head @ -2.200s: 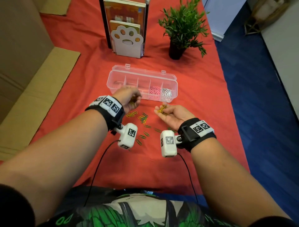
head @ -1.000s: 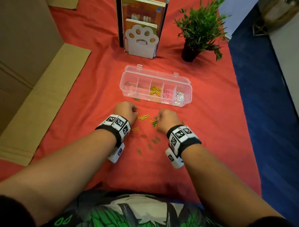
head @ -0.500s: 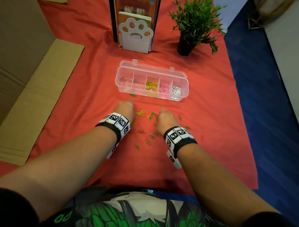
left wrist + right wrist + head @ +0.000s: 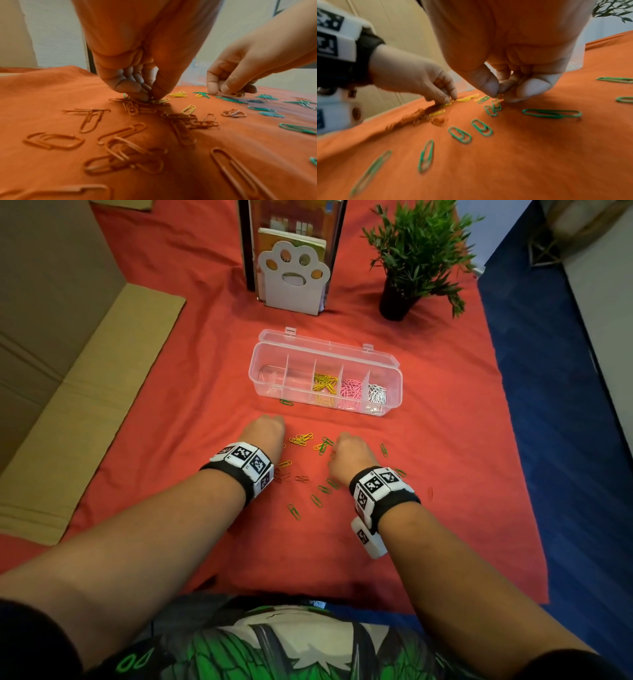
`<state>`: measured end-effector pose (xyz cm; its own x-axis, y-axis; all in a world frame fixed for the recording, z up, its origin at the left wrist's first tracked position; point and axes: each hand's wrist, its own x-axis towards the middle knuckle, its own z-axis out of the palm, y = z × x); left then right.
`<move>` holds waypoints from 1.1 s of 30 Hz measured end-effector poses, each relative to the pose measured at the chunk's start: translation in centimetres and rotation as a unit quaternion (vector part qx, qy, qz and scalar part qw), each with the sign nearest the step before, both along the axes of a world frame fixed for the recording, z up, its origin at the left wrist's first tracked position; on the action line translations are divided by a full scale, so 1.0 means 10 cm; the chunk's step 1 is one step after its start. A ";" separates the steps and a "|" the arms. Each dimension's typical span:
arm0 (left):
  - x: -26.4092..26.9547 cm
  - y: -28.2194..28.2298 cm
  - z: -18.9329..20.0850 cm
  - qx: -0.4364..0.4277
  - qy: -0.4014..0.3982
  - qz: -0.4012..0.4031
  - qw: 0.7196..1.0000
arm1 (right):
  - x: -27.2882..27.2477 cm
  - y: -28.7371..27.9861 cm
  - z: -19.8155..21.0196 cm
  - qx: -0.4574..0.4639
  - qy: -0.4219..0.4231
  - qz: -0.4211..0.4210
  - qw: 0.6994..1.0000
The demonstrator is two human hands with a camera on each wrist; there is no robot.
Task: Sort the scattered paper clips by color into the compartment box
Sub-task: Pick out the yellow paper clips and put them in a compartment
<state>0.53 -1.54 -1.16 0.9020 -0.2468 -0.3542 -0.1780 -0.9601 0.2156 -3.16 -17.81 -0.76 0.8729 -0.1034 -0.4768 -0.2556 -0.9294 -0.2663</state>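
Compartment box sits open on the red cloth, clear plastic, lid flipped back, five sections in a row. L to R: first two look bare of clips, third has yellow clips, fourth pink clips, fifth silver clips. One green clip lies on the cloth just at the box's front wall, outside it.

Scattered clips lie near side of the box, betw. the two hands: loose yellow clips, green ones mostly toward the R, and orange clips, hard to see vs. the cloth, near the L wrist.

Left hand is down on the cloth, thumb & forefinger tips together, pinching at a yellow clip on the pile; other fingers curled in. Right hand also at the cloth, thumb and fingertips drawn together over a yellowish clip; can't tell if it's really gripped.

Cloth covers the table, a bit wrinkled. Behind the box: white paw-shaped bookend w/ books, and a potted plant to its R. Flattened cardboard lies along the L edge. Blue floor to the R of the table.
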 end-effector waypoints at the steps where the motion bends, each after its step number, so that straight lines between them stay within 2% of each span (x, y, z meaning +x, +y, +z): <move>1: 0.00 0.00 -0.02 0.003 0.003 -0.002 1.000 | 0.03 0.00 0.01 0.014 -0.001 -0.010 1.000; 3: -0.01 0.02 -0.05 0.005 0.010 -0.003 1.000 | 0.07 0.00 0.03 0.110 -0.009 -0.072 0.991; 4: -0.02 0.04 -0.07 -0.006 0.012 0.003 1.000 | 0.08 0.00 0.04 0.201 -0.004 -0.128 0.971; 6: -0.05 0.06 -0.11 -0.069 0.001 0.032 0.997 | 0.10 0.00 0.07 0.383 0.023 -0.251 0.889; 8: -0.07 0.09 -0.10 -0.148 -0.023 0.072 0.986 | 0.11 -0.01 0.11 0.504 0.048 -0.333 0.796; 9: -0.07 0.10 -0.08 -0.182 -0.030 0.094 0.978 | 0.12 -0.01 0.14 0.534 0.055 -0.354 0.766; 11: -0.07 0.12 -0.01 -0.244 -0.015 0.153 0.958 | 0.13 -0.02 0.17 0.554 0.059 -0.372 0.743; 12: -0.06 0.12 0.03 -0.280 0.016 0.192 0.940 | 0.14 -0.02 0.16 0.551 0.058 -0.374 0.744; 13: -0.06 0.13 0.06 -0.328 0.060 0.240 0.912 | 0.16 -0.02 0.15 0.538 0.057 -0.371 0.754; 14: -0.05 0.13 0.10 -0.378 0.111 0.292 0.871 | 0.16 -0.01 0.12 0.509 0.053 -0.358 0.781; 16: -0.04 0.11 0.17 -0.450 0.185 0.370 0.791 | 0.18 0.02 0.05 0.395 0.028 -0.289 0.872; 17: -0.05 0.10 0.20 -0.469 0.199 0.393 0.766 | 0.18 0.04 0.01 0.328 0.007 -0.239 0.914; 19: -0.05 0.08 0.23 -0.483 0.211 0.415 0.742 | 0.15 0.09 -0.01 0.230 -0.020 -0.150 0.961; 20: -0.06 0.07 0.21 -0.480 0.209 0.415 0.744 | 0.13 0.11 -0.01 0.197 -0.019 -0.117 0.973; 21: -0.06 0.06 0.17 -0.458 0.195 0.394 0.773 | 0.11 0.11 -0.02 0.171 -0.019 -0.096 0.980; 24: -0.10 0.08 0.07 -0.273 0.098 0.238 0.927 | 0.11 0.05 0.01 0.118 -0.027 -0.096 0.988; 25: -0.12 0.09 0.05 -0.203 0.060 0.185 0.960 | 0.12 0.02 0.00 0.110 -0.037 -0.092 0.989; 26: -0.13 0.10 0.02 -0.146 0.026 0.134 0.980 | 0.12 0.02 0.00 0.104 -0.041 -0.079 0.991; 29: -0.18 0.11 0.00 -0.058 0.001 0.071 0.996 | 0.09 0.05 -0.01 0.071 -0.056 -0.006 0.996; 33: -0.21 0.10 -0.03 -0.041 0.014 0.053 0.998 | 0.02 0.14 -0.03 -0.035 -0.076 0.112 0.990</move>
